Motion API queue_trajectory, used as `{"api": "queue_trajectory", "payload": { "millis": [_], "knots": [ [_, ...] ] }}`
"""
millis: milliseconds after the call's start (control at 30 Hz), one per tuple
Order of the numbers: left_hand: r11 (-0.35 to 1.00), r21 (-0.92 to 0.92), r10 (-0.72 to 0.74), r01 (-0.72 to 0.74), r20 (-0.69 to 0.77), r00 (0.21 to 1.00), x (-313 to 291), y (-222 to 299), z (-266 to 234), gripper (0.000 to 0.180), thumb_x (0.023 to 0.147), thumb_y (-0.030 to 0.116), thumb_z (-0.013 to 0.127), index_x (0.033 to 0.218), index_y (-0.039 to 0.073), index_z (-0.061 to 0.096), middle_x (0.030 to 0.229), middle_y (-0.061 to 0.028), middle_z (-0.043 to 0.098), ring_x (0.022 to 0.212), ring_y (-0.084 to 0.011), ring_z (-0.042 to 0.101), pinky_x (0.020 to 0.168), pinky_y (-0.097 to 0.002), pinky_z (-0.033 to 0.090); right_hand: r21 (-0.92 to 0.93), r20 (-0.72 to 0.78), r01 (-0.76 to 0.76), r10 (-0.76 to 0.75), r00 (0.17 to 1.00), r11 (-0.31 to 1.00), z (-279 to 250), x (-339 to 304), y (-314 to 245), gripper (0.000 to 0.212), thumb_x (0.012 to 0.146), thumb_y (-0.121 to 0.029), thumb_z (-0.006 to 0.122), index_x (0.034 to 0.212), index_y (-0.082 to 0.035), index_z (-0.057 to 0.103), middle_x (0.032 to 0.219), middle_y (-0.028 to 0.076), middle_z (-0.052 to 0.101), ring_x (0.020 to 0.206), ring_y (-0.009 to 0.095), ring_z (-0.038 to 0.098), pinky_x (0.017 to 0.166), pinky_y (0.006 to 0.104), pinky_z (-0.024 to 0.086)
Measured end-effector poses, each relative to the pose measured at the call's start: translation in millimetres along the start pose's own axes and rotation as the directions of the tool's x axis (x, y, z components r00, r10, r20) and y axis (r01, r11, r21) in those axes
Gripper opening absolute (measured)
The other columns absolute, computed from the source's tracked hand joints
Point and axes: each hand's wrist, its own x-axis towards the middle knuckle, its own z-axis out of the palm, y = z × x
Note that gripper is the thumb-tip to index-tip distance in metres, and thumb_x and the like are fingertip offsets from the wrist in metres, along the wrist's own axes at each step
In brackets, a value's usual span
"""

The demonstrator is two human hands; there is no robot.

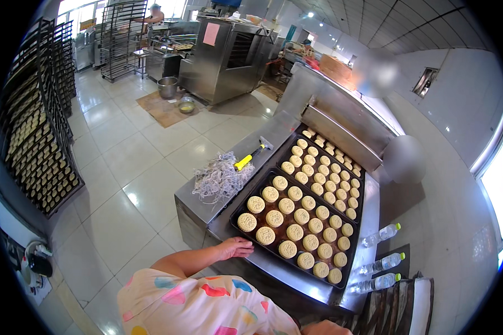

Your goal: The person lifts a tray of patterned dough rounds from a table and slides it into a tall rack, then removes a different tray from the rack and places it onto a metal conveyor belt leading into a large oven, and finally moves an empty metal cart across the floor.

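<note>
My left hand (236, 248) lies on the front edge of the steel conveyor table (221, 226), fingers stretched out and nothing in them. Just beyond it is the near black baking tray (274, 252), set with rows of round, pale, stamped pastries (288, 249). A second black tray (289, 144) of the same pastries sits behind it, partly under a steel hood. Only the top of my right hand (325, 328) shows at the lower edge; its fingers are hidden. A scraper with a yellow handle (243, 163) rests against a heap of thin whitish strands (221, 178) on the table's left side.
Three clear bottles (377, 283) with yellow-green caps are along the right side, above a stack of dark trays (394, 304). Tall racks (36, 128) of filled trays stand at left. A steel machine (221, 61), a metal pot (167, 86) and a person (155, 17) are farther back.
</note>
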Motion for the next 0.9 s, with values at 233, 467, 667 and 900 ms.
{"api": "queue_trajectory", "payload": {
  "millis": [233, 467, 667, 900],
  "knots": [
    [0.996, -0.065, 0.048, -0.058, -0.146, 0.988, -8, 8, 1, 0.039, 0.081, 0.024, 0.069, 0.107, 0.003, 0.051, 0.103, -0.0134, 0.061, 0.095, -0.0256, 0.062, 0.082, -0.0386, 0.053, -0.106, -0.494, -0.215, 0.136, 0.859, 0.971, 7, -53, 13, 0.033, 0.078, -0.031, 0.06, 0.075, 0.001, 0.061, 0.053, 0.011, 0.055, 0.04, 0.018, 0.051, 0.037, 0.0295, 0.037],
    [0.992, 0.033, 0.13, -0.126, -0.253, 0.959, -10, 33, -6, 0.035, 0.084, 0.028, 0.064, 0.101, 0.001, 0.052, 0.098, -0.0142, 0.063, 0.087, -0.0225, 0.064, 0.076, -0.0355, 0.055, 0.541, -0.776, -0.661, 0.612, -0.154, 0.52, 10, -205, 72, 0.022, 0.088, -0.018, 0.054, 0.086, 0.003, 0.059, 0.064, 0.008, 0.058, 0.05, 0.01, 0.051, 0.045, 0.0199, 0.039],
    [0.993, 0.058, 0.111, -0.1, -0.263, 0.958, -5, 44, -10, 0.032, 0.086, 0.029, 0.062, 0.099, 0.0, 0.053, 0.096, -0.0145, 0.064, 0.085, -0.0218, 0.064, 0.074, -0.0343, 0.056, 0.622, -0.781, -0.504, 0.519, -0.347, 0.599, 32, -292, 88, 0.022, 0.089, -0.019, 0.053, 0.096, 0.001, 0.059, 0.068, 0.007, 0.059, 0.052, 0.01, 0.051, 0.046, 0.0204, 0.041],
    [0.985, 0.115, 0.158, -0.126, -0.347, 0.924, 8, 45, -15, 0.025, 0.086, 0.025, 0.062, 0.088, 0.002, 0.056, 0.084, -0.0123, 0.066, 0.073, -0.0196, 0.065, 0.066, -0.0323, 0.056, 0.646, -0.737, -0.371, 0.42, -0.529, 0.667, 21, -345, 80, 0.029, 0.088, -0.021, 0.055, 0.11, -0.003, 0.057, 0.073, 0.007, 0.061, 0.057, 0.011, 0.053, 0.049, 0.0233, 0.043]
  ]
}}
